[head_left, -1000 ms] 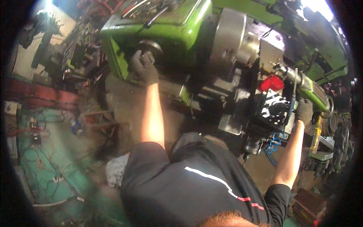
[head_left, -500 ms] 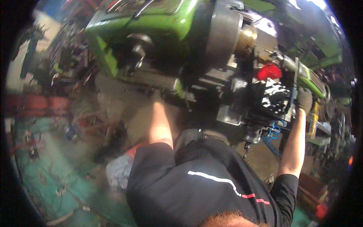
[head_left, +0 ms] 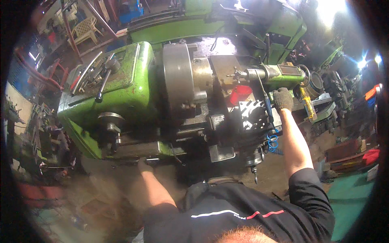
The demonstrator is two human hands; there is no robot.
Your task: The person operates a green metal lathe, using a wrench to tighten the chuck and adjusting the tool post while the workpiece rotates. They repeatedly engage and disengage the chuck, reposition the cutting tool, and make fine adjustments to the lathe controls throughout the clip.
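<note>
One green lathe (head_left: 121,93) under both hands, one steel chuck (head_left: 178,81) between them. Two hands: gloved right hand (head_left: 282,99), left hand (head_left: 144,165). One red cup (head_left: 240,94) just left of the right hand.

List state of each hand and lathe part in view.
Left hand: low at the front edge of the lathe, grip hidden.
Right hand: gloved, closed on a lever beside the tailstock.
Chuck: no blur seen, jaws fitted.
Red cup: upright on carriage.

Floor: dusty concrete (head_left: 101,190), green mat (head_left: 348,202) at right.
Furniture: white plastic chair (head_left: 86,29) far left.
Light: bright glare (head_left: 330,10) top right.
</note>
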